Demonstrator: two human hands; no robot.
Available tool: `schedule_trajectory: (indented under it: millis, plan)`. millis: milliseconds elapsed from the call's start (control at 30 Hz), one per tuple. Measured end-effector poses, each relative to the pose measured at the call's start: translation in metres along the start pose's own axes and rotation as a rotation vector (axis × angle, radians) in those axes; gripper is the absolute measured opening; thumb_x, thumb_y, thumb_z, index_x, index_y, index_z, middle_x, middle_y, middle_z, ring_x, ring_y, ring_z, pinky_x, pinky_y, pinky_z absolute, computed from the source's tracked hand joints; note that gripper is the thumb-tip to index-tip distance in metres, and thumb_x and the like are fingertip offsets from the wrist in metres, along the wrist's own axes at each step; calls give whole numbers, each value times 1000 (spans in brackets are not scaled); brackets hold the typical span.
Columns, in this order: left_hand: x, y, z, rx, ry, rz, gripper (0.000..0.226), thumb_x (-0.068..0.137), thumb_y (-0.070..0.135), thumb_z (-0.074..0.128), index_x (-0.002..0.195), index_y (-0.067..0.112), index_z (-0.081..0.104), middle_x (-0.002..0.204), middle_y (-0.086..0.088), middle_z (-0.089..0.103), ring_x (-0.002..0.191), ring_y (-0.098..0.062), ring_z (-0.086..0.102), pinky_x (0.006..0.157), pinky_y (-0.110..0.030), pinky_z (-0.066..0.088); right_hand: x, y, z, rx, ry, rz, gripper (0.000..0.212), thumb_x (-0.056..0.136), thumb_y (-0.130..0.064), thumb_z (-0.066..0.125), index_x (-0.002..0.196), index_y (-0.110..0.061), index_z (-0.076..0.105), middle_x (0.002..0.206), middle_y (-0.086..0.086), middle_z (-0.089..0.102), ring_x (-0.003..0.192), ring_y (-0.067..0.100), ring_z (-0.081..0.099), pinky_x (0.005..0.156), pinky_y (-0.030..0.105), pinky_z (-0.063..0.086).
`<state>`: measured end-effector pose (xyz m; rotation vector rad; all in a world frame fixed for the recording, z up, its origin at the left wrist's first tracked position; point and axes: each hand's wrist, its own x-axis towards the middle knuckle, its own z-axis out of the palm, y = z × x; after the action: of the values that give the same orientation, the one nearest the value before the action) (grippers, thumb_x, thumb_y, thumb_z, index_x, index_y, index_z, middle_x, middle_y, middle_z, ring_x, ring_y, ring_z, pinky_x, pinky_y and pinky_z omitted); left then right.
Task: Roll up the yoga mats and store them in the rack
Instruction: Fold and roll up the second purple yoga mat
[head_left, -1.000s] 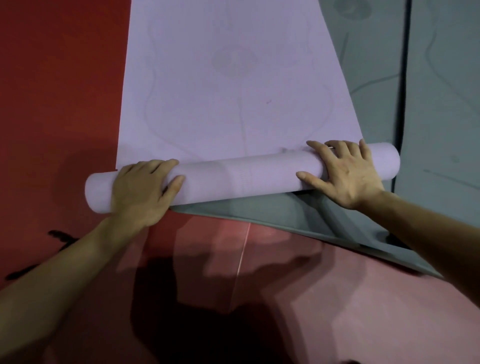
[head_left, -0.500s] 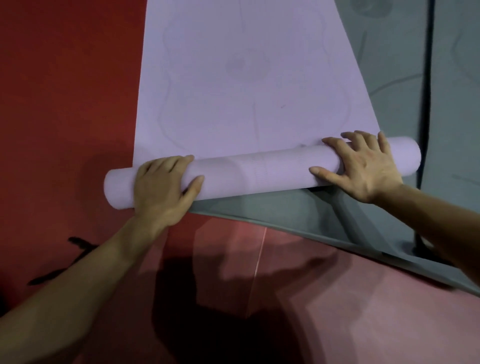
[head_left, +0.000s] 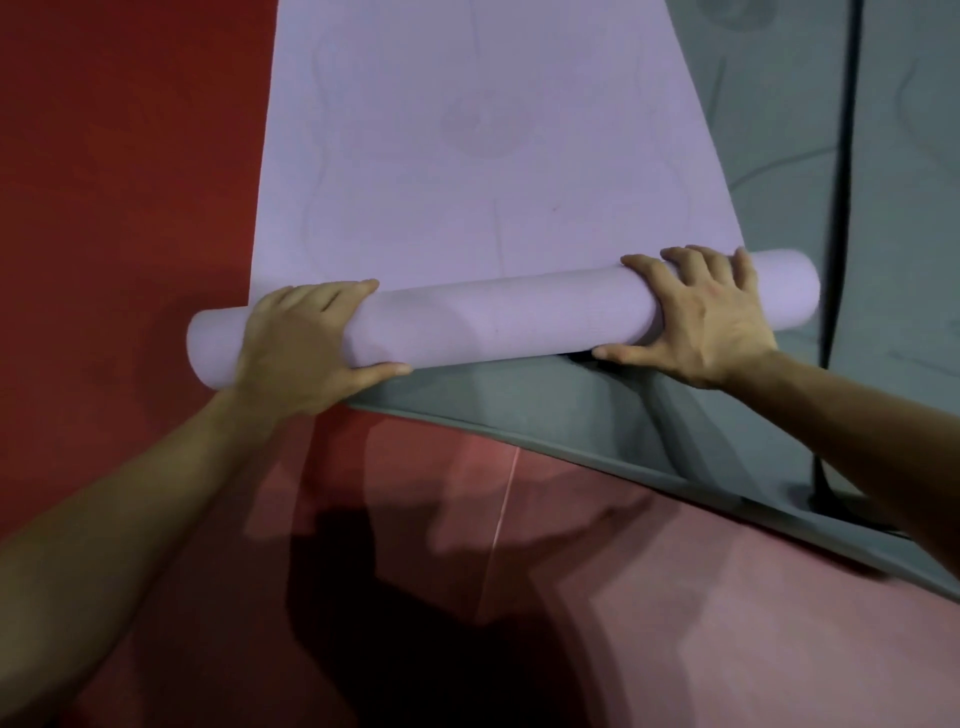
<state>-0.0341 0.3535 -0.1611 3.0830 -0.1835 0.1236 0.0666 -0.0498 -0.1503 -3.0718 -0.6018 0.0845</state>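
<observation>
Pushed farther up its own flat length than half a second earlier, the roll (head_left: 498, 322) of the lilac mat (head_left: 483, 156) lies crosswise, its left end over red floor (head_left: 130, 182). Near that end the left hand (head_left: 306, 343) grasps the roll, fingers curled over the top, thumb on the near side. Toward the roll's right end the right hand (head_left: 711, 317) grasps it likewise. Under the roll's near edge a grey mat (head_left: 519, 405) shows, spreading rightward past the right hand.
</observation>
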Motion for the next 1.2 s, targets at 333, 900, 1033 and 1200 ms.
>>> schedule_trajectory:
  millis: [333,900,1033,1200]
  plan:
    - [-14,15,-27,63,-63,44,84,75,89,39,118,21,61,96,-5,71,87,-31,69,65,-39,50,-21,6,-12,-35,-23,-104,102,68,-104,29,137,-33,52,115,13,65,106,39,56,99,49,42]
    - [-61,27,-19,-75,-23,-70,82,84,77,47,140,18,58,133,-4,65,117,-30,62,101,-46,44,-65,-7,1,8,29,-99,74,95,-78,22,153,-37,42,135,15,57,127,39,49,120,61,21]
    - [-67,36,-5,-82,113,-77,68,92,63,52,138,14,59,132,-6,65,117,-30,60,106,-48,39,-45,-6,-5,8,-38,-72,78,93,-82,15,153,-39,42,140,12,57,130,39,48,121,62,19]
    - [-45,25,-5,-40,9,-127,73,88,71,42,136,20,61,124,-5,70,110,-31,65,97,-47,45,-64,-18,-1,58,124,-86,76,94,-75,34,156,-32,41,154,16,45,144,41,36,121,64,17]
